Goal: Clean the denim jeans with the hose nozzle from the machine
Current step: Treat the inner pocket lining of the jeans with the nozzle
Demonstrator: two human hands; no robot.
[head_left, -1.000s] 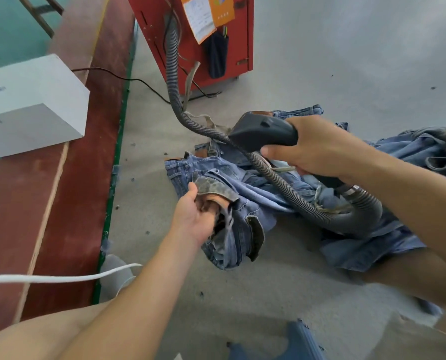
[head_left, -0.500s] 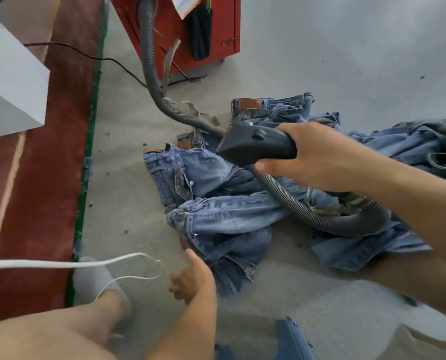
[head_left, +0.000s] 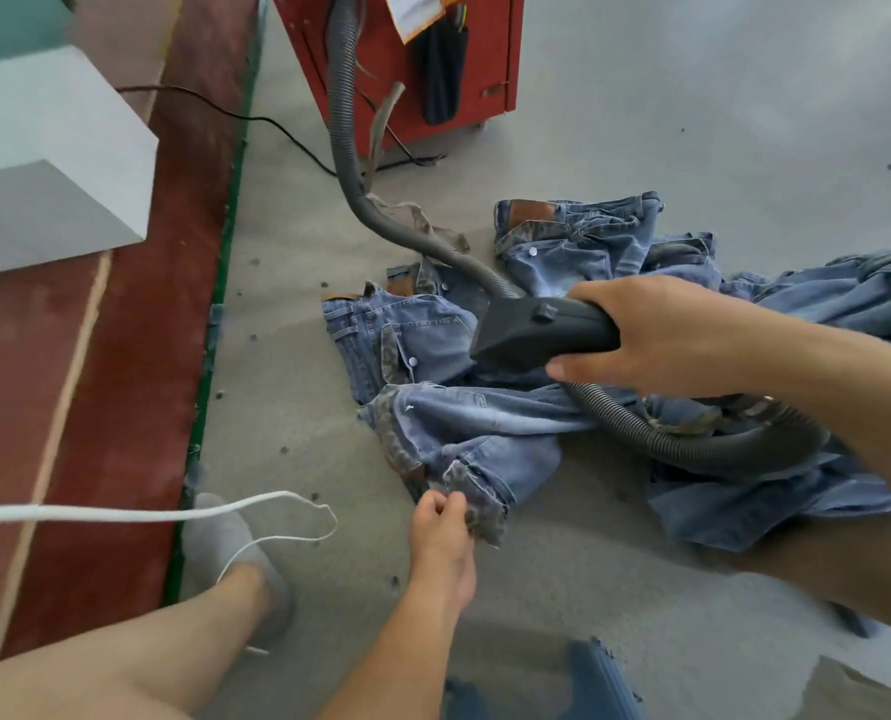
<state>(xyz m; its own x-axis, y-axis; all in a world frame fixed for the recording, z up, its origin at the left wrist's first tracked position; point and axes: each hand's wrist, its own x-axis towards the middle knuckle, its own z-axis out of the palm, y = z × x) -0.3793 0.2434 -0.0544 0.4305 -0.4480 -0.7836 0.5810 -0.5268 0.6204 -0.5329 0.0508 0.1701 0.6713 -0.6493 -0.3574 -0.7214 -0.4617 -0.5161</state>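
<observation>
The right hand (head_left: pixel 677 337) grips the hose nozzle (head_left: pixel 537 332) above the denim jeans (head_left: pixel 485 423) heaped on the floor, while the left hand (head_left: pixel 441 522) pinches their frayed near edge. That thin pinch could slip, letting the fabric bunch under the nozzle, and the looped hose (head_left: pixel 693 444) may drag the pile.

Garment workshop: red machine (head_left: pixel 412 70), jeans (head_left: pixel 474 433).

- Two hands: the left hand (head_left: pixel 441 517) and the right hand (head_left: pixel 661 337).
- One dark hose nozzle (head_left: pixel 531 332).
- One grey ribbed hose (head_left: pixel 342 106).
- One red machine (head_left: pixel 407 70).
- One white block (head_left: pixel 43 158).
- One white cord (head_left: pixel 147 511).
- One grey sock (head_left: pixel 225 537).
- Denim jeans (head_left: pixel 459 423): a tangled heap, at least two waistbands with brown patches showing; the exact count cannot be told.
</observation>
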